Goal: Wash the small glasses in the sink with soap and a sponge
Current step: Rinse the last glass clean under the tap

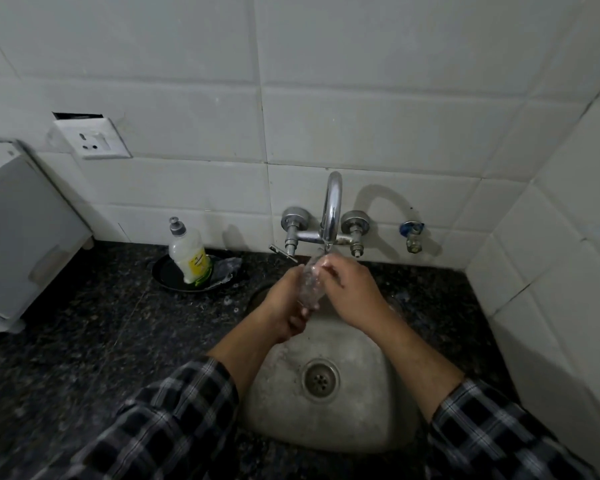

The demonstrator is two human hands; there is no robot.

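A small clear glass is held tilted under the spout of the chrome tap, above the back of the steel sink. My left hand grips its lower end from the left. My right hand holds its upper end, fingers curled at the rim right below the spout. Water seems to run onto the glass, though the stream is hard to make out. A dish soap bottle stands on a black dish left of the tap. No sponge is visible.
Crumpled clear plastic lies beside the soap bottle. A dark speckled stone counter surrounds the sink. A white appliance stands at the far left, a wall socket above it. A small blue-handled valve sticks out right of the tap. White tiled walls close the back and right.
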